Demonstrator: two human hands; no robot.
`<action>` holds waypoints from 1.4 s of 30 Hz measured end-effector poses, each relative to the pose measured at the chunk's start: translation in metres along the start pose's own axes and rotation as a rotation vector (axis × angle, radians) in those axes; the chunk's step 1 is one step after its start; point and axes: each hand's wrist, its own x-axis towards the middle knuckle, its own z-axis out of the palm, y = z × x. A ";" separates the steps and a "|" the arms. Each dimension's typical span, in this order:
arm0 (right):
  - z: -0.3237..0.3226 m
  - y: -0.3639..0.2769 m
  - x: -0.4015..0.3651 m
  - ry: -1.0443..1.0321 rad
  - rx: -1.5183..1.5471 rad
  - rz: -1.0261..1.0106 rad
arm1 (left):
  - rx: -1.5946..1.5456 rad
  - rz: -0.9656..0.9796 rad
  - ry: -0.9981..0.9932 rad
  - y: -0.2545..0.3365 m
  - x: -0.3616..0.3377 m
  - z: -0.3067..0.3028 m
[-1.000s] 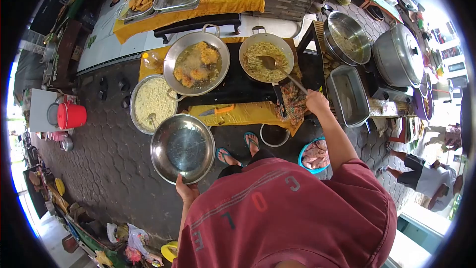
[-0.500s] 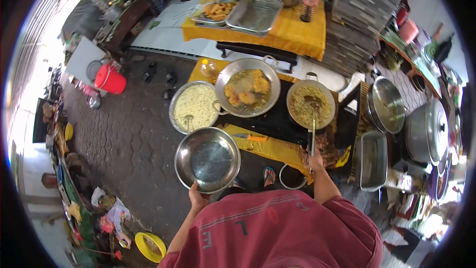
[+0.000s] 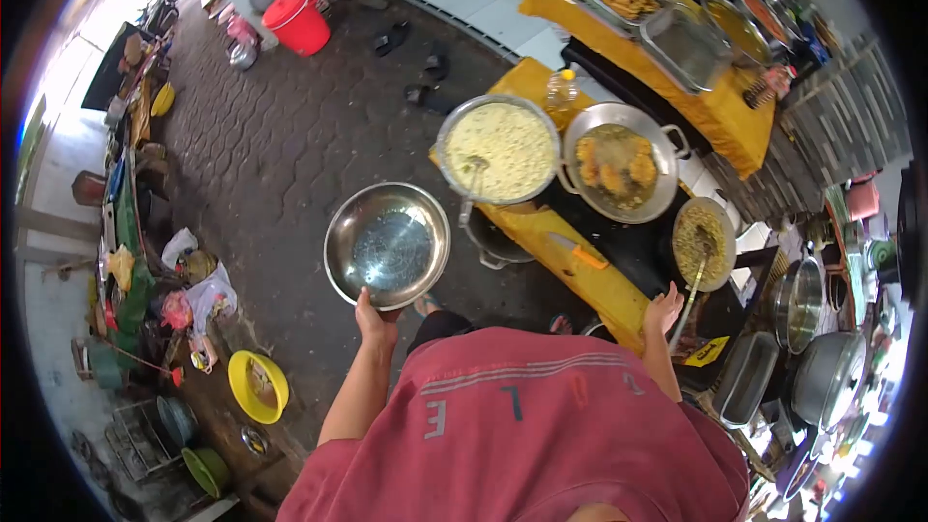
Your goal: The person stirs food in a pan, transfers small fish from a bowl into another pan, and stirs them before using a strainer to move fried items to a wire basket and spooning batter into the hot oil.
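My left hand grips the near rim of a wide, shiny steel bowl, its thumb over the edge and the bowl empty inside. Fingers apart, my right hand is just left of the long handle of a ladle and holds nothing. That ladle rests in a pan of chopped food at the right. Fritters fry in bubbling oil in a two-handled wok. A basin of pale yellow batter, with another ladle in it, stands left of the wok.
An orange-handled knife lies on the yellow cloth along the near edge. An oil bottle stands behind the batter. Trays and pots crowd the right side. A red bucket and a yellow basin are on the left.
My right hand has let go of the ladle, which stays in the pan. The view has turned left, and my left hand still holds the bowl, now farther from the batter basin.
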 end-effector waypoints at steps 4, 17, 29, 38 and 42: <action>0.040 -0.095 -0.052 -0.125 -0.001 -0.230 | -0.001 0.057 0.036 0.069 0.056 -0.032; 0.094 -0.421 -0.033 -0.454 0.455 -0.350 | -0.010 0.064 0.006 0.237 0.205 -0.016; 0.129 -0.669 0.257 -0.776 1.603 0.185 | 0.127 -0.018 0.014 0.365 0.414 0.130; 0.162 -0.727 0.441 -0.383 1.849 0.521 | 0.275 -0.090 -0.238 0.411 0.516 0.305; 0.163 -0.754 0.488 -0.254 2.014 0.601 | 0.470 -0.085 -0.451 0.418 0.568 0.405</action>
